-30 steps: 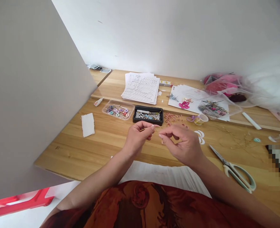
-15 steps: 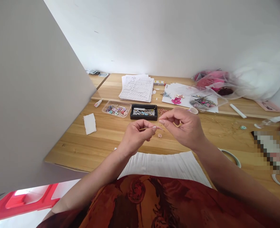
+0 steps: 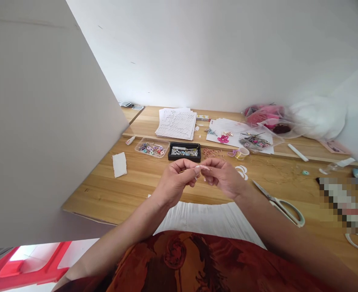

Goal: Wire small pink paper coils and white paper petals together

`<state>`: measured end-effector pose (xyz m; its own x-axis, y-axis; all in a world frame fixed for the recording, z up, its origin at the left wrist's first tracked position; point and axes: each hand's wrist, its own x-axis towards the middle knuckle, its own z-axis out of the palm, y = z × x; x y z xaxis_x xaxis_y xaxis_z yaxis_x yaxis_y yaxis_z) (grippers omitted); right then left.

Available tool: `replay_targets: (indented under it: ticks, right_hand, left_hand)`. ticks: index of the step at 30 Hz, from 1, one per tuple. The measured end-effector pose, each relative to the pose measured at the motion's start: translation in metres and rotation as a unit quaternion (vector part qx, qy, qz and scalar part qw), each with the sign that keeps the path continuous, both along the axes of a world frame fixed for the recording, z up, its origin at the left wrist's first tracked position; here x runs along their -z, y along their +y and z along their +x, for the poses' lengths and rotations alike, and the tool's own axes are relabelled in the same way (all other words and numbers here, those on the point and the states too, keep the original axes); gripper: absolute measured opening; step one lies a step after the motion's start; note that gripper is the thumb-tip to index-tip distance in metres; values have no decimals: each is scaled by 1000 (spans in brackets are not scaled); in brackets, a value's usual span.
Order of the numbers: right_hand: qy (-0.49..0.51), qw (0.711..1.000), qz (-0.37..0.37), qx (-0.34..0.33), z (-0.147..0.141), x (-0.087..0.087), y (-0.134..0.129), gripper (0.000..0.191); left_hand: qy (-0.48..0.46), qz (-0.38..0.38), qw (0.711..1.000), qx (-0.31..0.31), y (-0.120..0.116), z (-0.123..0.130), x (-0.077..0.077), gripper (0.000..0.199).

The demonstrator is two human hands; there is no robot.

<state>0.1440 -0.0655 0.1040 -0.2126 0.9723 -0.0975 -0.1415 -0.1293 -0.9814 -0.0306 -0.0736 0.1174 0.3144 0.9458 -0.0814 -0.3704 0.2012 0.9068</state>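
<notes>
My left hand (image 3: pixel 179 180) is closed in a pinch on a small pale pink strip (image 3: pixel 203 167), with a thin gold wire showing at its fingers. Meeting it fingertip to fingertip, my right hand (image 3: pixel 224 176) pinches the other end of the same strip. Both hands are above the wooden table, in front of a black tray (image 3: pixel 185 158) of silvery beads. Small coral rings (image 3: pixel 211 153) lie just beyond my right hand. White curved pieces (image 3: pixel 242 172) are beside it.
Scissors (image 3: pixel 280 202) lie to the right. A clear box (image 3: pixel 152 147) of coloured beads and a white paper piece (image 3: pixel 119 164) are on the left. Behind are a paper stack (image 3: pixel 176 123), pink flowers (image 3: pixel 223 138) and plastic bags (image 3: pixel 315 117). White cloth (image 3: pixel 206 219) covers the near edge.
My right hand has moved left and down to meet the left hand at the strip. The scissors and white curved pieces are now uncovered. The view has shifted slightly.
</notes>
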Motion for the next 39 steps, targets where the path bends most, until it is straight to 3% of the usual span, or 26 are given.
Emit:
replay_targets:
  ticks: [3, 7, 9, 14, 18, 21, 27, 34, 39]
  right_hand:
    - [36, 999, -35, 11, -8, 11, -9, 36]
    - [-102, 989, 98, 39, -12, 6, -21, 23]
    - [-202, 958, 195, 62, -11, -2, -25, 14]
    - [-347, 829, 424, 109, -7, -18, -27, 13]
    - [-371, 774, 495, 135, -2, -27, -23, 13]
    - [-383, 753, 516, 142, 1, -36, -16, 13]
    - [-373, 775, 492, 131, 5, -49, -2, 14]
    - [-338, 832, 421, 125, 7, -42, 5, 8]
    - [-285, 906, 300, 82, 9, -38, 17, 7]
  left_hand:
    - [-19, 2, 999, -41, 3, 2, 2, 28]
    - [-20, -6, 997, -75, 11, 2, 3, 29]
    - [-18, -8, 996, -85, 14, 3, 3, 29]
    - [-12, 6, 996, -84, 20, 4, 4, 25]
    - [23, 16, 996, -82, 21, 3, 5, 23]
    - [46, 19, 996, -71, 21, 2, 5, 24]
    - [58, 35, 997, -28, 19, 1, 5, 24]
    - [56, 18, 998, -3, 20, -2, 4, 25]
    - [39, -5, 999, 12, 22, 0, 1, 26]
